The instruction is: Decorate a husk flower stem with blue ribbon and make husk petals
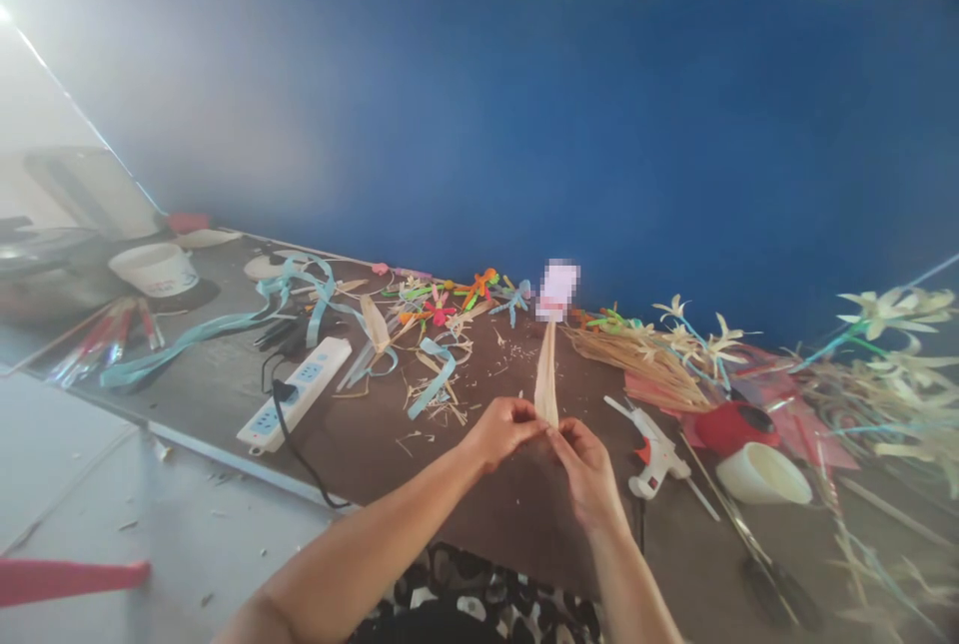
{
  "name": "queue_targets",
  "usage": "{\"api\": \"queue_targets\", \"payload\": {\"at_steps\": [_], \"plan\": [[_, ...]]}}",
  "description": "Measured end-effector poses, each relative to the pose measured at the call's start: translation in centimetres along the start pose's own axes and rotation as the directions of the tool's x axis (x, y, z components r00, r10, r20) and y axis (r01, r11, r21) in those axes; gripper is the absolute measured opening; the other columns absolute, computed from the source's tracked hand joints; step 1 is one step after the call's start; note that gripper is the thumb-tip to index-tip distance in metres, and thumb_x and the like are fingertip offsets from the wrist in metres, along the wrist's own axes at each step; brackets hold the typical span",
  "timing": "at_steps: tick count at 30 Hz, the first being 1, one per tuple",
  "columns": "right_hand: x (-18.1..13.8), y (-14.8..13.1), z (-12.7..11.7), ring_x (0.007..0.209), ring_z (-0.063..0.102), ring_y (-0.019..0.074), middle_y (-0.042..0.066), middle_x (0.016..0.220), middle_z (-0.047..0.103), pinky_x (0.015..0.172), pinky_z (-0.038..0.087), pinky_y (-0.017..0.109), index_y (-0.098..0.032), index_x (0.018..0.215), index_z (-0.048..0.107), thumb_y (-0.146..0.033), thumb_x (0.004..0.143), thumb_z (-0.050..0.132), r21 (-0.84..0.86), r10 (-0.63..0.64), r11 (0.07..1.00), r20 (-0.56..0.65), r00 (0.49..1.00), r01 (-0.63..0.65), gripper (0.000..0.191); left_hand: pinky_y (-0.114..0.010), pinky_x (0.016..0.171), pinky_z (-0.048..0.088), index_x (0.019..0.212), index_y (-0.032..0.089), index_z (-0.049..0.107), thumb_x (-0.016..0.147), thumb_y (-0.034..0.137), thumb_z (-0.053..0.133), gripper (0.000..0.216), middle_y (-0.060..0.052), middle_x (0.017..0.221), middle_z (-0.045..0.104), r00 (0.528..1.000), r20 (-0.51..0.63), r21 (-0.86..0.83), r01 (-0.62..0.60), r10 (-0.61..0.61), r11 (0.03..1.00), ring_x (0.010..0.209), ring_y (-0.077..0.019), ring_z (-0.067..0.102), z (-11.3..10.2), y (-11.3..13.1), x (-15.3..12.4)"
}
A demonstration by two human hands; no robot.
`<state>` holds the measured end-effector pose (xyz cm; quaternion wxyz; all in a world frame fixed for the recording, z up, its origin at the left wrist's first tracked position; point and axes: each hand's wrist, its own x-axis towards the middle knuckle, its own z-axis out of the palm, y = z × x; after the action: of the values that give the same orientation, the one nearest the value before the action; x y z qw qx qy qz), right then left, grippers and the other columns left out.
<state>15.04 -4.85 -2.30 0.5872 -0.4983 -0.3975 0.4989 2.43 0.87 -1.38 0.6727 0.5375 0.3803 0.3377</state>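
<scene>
Cream strip (pixel 546 379): in front of me over the middle of the desk, its near end between my two hands.
Left hand (pixel 513 432): thumb and finger pinched together on that near end.
Right hand (pixel 588 469): pinching the same end, fingertips close against my left ones.
Brown desk (pixel 494 499): a white glue gun (pixel 659 454) lies near my right hand; a white power strip (pixel 296 396) and blue ribbon (pixel 217 329) lie off to my left; a straw bundle (pixel 644 364) sits beyond the glue gun.
Blue wall (pixel 524 125): rises behind the desk; pale floor (pixel 225 554) shows at my left.
Strip's long axis: runs away from me toward the wall, nearly straight, narrowing at the far end.
</scene>
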Motion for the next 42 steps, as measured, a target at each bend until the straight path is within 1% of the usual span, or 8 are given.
{"api": "queue_targets", "payload": {"at_steps": [7, 16, 23, 27, 34, 37, 39, 42], "plan": [[-1.3, -0.3, 0.1, 0.049, 0.038, 0.0077, -0.006, 0.053, 0.045, 0.047, 0.029, 0.019, -0.018, 0.067, 0.051, -0.028, 0.072, 0.058, -0.028, -0.041, 0.999, 0.000, 0.999, 0.041, 0.013, -0.019, 0.042, 0.032, 0.066, 0.012, 0.056, 0.067, 0.036, 0.058, 0.024, 0.004, 0.045, 0.047, 0.998, -0.008, 0.041, -0.064, 0.064, 0.997, 0.041, -0.0068, 0.041, 0.0, 1.1, -2.6], [-2.8, -2.6, -0.2, 0.054, 0.040, 0.0084, -0.002, 0.062, 0.050, 0.050, 0.031, 0.020, -0.016, 0.071, 0.054, -0.027, 0.072, 0.060, -0.122, 0.045, 0.992, 0.154, 0.987, -0.026, 0.012, -0.022, 0.048, 0.041, 0.073, 0.012, 0.059, 0.067, 0.035, 0.059, 0.024, -0.001, 0.056, 0.058, 0.985, 0.174, 0.089, -0.014, -0.002, 0.996, 0.048, -0.0125, 0.054, -0.8, 1.9, -5.0], [-3.6, -2.8, 0.1, 0.046, 0.041, 0.0089, -0.005, 0.049, 0.047, 0.045, 0.033, 0.019, -0.019, 0.067, 0.048, -0.030, 0.075, 0.054, -0.121, 0.078, 0.991, 0.125, 0.989, -0.063, 0.015, -0.022, 0.053, 0.041, 0.065, 0.012, 0.055, 0.065, 0.035, 0.061, 0.024, -0.003, 0.059, 0.062, 0.991, 0.127, 0.043, 0.039, -0.044, 0.998, 0.054, -0.0125, 0.056, -0.7, 1.5, -6.0], [-4.2, -3.7, 0.1, 0.046, 0.044, 0.0094, -0.004, 0.052, 0.052, 0.046, 0.034, 0.020, -0.018, 0.063, 0.053, -0.030, 0.073, 0.056, -0.256, 0.059, 0.967, 0.189, 0.980, -0.008, 0.016, -0.019, 0.045, 0.037, 0.077, 0.012, 0.059, 0.059, 0.033, 0.066, 0.028, -0.003, 0.065, 0.063, 0.980, 0.163, 0.031, 0.112, -0.115, 0.993, 0.048, -0.0097, 0.052, -0.8, 2.0, -6.2], [-5.3, -3.8, 0.4, 0.050, 0.046, 0.0100, -0.004, 0.053, 0.052, 0.049, 0.036, 0.019, -0.018, 0.063, 0.053, -0.027, 0.074, 0.052, -0.341, 0.026, 0.939, 0.198, 0.980, 0.044, 0.015, -0.021, 0.055, 0.039, 0.068, 0.011, 0.061, 0.062, 0.031, 0.065, 0.022, -0.003, 0.062, 0.061, 0.992, 0.042, -0.119, 0.119, -0.115, 0.986, 0.056, -0.0119, 0.052, 0.9, 1.8, -6.4], [-5.6, -3.6, -1.7, 0.051, 0.049, 0.0117, -0.002, 0.056, 0.054, 0.048, 0.038, 0.021, -0.019, 0.067, 0.054, -0.030, 0.076, 0.048, -0.414, 0.041, 0.910, 0.158, 0.987, 0.028, 0.016, -0.019, 0.049, 0.036, 0.070, 0.011, 0.059, 0.062, 0.032, 0.065, 0.023, -0.002, 0.061, 0.059, 0.986, -0.018, -0.161, 0.160, -0.165, 0.974, 0.052, -0.0104, 0.051, 0.6, 1.4, -6.2], [-5.9, -3.5, -5.2, 0.054, 0.053, 0.0144, 0.000, 0.061, 0.058, 0.049, 0.040, 0.023, -0.019, 0.070, 0.056, -0.034, 0.075, 0.047, -0.552, 0.019, 0.834, 0.033, 0.999, 0.002, 0.018, -0.021, 0.053, 0.038, 0.071, 0.012, 0.057, 0.062, 0.032, 0.065, 0.023, -0.002, 0.064, 0.060, 0.980, -0.105, -0.193, 0.147, -0.169, 0.970, 0.057, -0.0123, 0.053, -0.2, 1.4, -5.9], [-6.6, -2.8, -13.0, 0.064, 0.057, 0.0211, 0.006, 0.072, 0.063, 0.056, 0.042, 0.030, -0.020, 0.078, 0.059, -0.039, 0.071, 0.048, -0.811, -0.178, 0.560, -0.317, 0.931, -0.169, 0.023, -0.023, 0.056, 0.040, 0.073, 0.012, 0.056, 0.064, 0.033, 0.064, 0.025, -0.003, 0.066, 0.060, 0.974, -0.194, -0.202, 0.074, -0.113, 0.977, 0.061, -0.0139, 0.055, -1.4, 1.8, -5.5]]}}
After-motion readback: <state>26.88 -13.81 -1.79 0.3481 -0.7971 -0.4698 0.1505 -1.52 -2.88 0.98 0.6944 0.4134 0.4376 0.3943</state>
